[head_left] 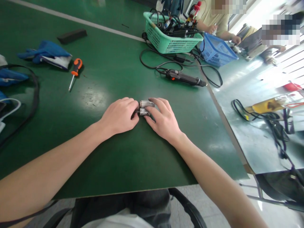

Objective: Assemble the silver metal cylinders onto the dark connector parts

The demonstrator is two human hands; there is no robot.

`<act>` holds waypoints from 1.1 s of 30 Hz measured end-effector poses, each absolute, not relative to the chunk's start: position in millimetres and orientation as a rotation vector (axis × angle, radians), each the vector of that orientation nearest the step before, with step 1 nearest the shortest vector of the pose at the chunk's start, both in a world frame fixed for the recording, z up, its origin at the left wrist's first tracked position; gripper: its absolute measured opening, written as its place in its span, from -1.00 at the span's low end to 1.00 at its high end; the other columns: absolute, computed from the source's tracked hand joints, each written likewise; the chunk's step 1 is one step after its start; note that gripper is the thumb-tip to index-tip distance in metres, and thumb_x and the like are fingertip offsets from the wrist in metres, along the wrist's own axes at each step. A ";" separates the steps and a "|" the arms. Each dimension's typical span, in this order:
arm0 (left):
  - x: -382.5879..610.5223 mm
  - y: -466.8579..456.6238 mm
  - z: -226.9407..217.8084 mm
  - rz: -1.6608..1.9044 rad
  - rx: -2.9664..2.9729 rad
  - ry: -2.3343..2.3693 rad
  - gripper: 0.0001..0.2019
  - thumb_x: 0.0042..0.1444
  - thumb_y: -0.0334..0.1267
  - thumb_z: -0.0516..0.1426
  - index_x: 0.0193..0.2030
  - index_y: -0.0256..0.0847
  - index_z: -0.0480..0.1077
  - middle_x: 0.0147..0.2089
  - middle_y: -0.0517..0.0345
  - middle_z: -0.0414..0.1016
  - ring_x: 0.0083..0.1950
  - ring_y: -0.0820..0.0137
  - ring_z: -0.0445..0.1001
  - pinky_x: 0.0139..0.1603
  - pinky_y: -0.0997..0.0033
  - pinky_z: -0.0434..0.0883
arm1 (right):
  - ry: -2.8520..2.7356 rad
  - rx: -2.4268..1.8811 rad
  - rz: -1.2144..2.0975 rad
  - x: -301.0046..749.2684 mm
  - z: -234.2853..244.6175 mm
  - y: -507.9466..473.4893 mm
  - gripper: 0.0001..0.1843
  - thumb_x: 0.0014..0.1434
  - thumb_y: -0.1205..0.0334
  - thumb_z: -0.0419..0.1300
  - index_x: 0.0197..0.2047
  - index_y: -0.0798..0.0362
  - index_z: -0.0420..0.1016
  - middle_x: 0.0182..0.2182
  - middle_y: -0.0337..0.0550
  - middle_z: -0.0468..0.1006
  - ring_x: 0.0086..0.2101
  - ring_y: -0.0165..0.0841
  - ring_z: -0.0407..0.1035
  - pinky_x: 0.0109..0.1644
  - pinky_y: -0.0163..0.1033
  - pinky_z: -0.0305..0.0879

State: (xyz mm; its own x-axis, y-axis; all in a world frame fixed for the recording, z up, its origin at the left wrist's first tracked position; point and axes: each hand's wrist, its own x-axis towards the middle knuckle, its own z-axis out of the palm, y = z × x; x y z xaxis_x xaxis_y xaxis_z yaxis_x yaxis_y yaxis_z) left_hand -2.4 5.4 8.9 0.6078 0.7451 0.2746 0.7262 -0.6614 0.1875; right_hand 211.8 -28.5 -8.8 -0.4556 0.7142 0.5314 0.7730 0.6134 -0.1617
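Both my hands rest on the green table [123,158] near its middle. Between them lie two small silver metal cylinders [145,107], one above the other. My left hand [120,115] is curled, its fingertips pinching the left end of the lower cylinder. My right hand [163,118] lies over the cylinders from the right, fingers bent and pressed on them. Part of the cylinders is hidden under my right fingers.
An orange-handled screwdriver [74,71] lies at the left, blue cloths [46,52] beyond it. A black electric screwdriver [184,77] with cable lies behind my hands. A green basket [169,42] and a blue basket [217,50] stand at the back. Other people work at the far right.
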 end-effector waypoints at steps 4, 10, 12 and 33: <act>-2.1 5.2 8.0 0.522 2.801 1.134 -0.89 0.23 -0.32 0.03 -0.27 -0.21 0.37 -0.24 0.03 0.48 -0.18 0.24 0.45 -0.18 0.24 0.39 | -2.308 -1.083 -0.086 219.8 -4.9 -32.0 -0.83 0.33 0.28 0.18 -0.04 0.04 0.54 0.13 0.10 0.50 0.12 -0.04 0.31 0.18 0.11 0.38; -2.9 4.8 4.8 0.522 2.829 0.954 -0.87 0.27 -0.30 0.03 -0.25 -0.20 0.39 -0.24 0.05 0.48 -0.19 0.28 0.44 -0.19 0.28 0.38 | -2.282 -1.137 0.065 228.2 0.6 -42.0 -0.83 0.33 0.28 0.17 -0.06 -0.04 0.55 -0.03 -0.01 0.53 -0.02 -0.13 0.36 0.12 0.05 0.43; -2.8 4.8 4.7 0.532 2.819 0.945 -0.87 0.27 -0.31 0.03 -0.24 -0.19 0.40 -0.24 0.05 0.48 -0.19 0.28 0.44 -0.19 0.28 0.38 | -2.284 -1.148 0.078 227.8 1.6 -43.2 -0.84 0.34 0.26 0.17 -0.06 -0.04 0.55 -0.04 -0.01 0.52 -0.02 -0.12 0.36 0.12 0.05 0.44; -4.1 5.1 5.8 0.522 2.816 0.927 -0.84 0.29 -0.28 0.03 -0.18 -0.21 0.43 -0.21 0.04 0.49 -0.14 0.27 0.46 -0.12 0.28 0.43 | -2.386 -1.325 0.042 216.8 6.6 -44.9 -0.49 0.37 0.22 0.11 0.35 0.06 0.32 0.27 0.17 0.33 0.14 0.02 0.30 0.25 0.19 0.38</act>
State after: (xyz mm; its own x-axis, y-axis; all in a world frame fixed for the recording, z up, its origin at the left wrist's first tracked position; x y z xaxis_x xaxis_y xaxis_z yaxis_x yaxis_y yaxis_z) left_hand -4.1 5.1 5.8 0.7514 0.5963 0.2825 0.5509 -0.8026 0.2287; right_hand 216.8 -44.9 6.6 -0.4651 0.8192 0.3356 0.8069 0.5482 -0.2200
